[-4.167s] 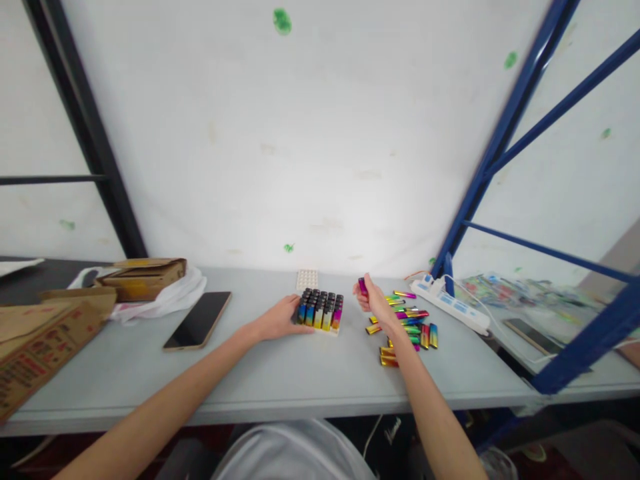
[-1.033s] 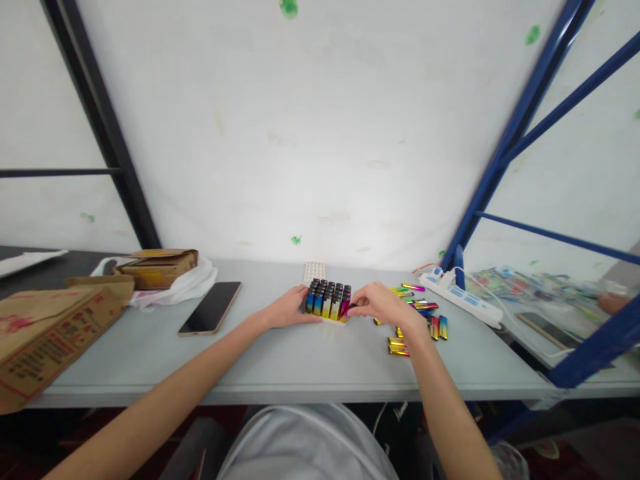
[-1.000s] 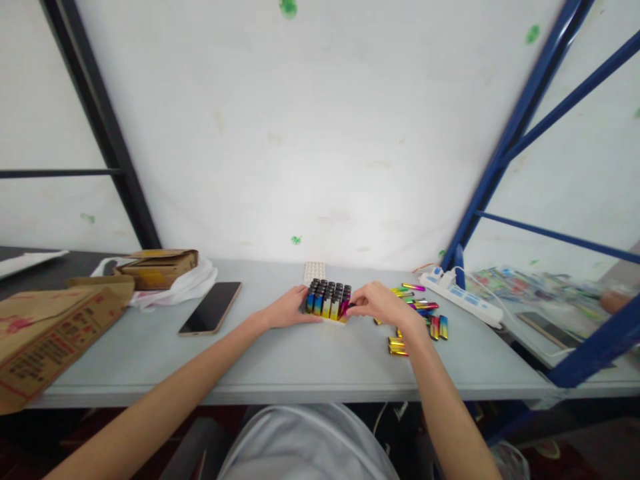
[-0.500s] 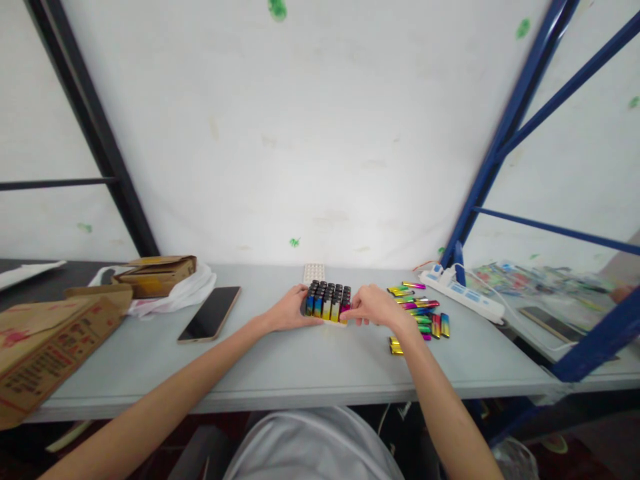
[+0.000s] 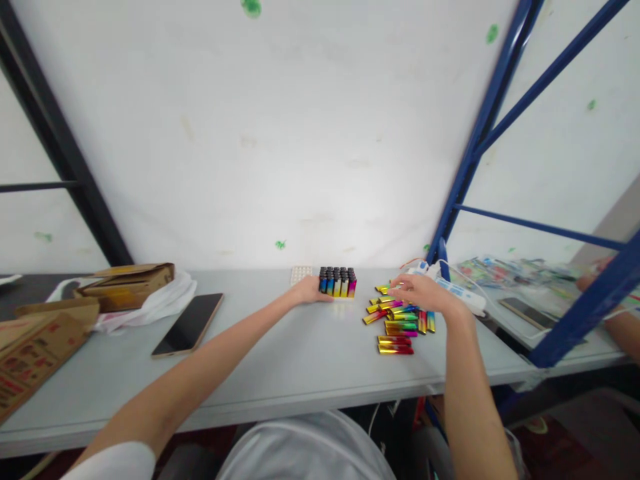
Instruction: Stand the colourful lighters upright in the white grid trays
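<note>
A block of cigarette lighters [image 5: 337, 283] with black tops and shiny rainbow bodies stands upright in rows in a white tray [image 5: 344, 299]. Around the left side of this block is my left hand [image 5: 310, 290], its thumb along the front and its other fingers hidden behind. My right hand [image 5: 417, 291] is above the far part of a pile of loose lighters [image 5: 400, 327], fingers apart and pointing left. Its fingertips are close to a yellow-ended lighter; whether they touch it I cannot make out.
A white tray with holes [image 5: 301, 274] lies by the wall. On the left are a phone [image 5: 189, 325], a cardboard box [image 5: 135, 287] on a white plastic bag [image 5: 165, 303], and a larger carton [image 5: 45, 347]. A power strip [image 5: 463, 295] and blue rack post [image 5: 473, 147] stand right.
My right hand has left the front right corner of the lighter block and moved right to the loose pile. My left hand stays at the block. The view has shifted right.
</note>
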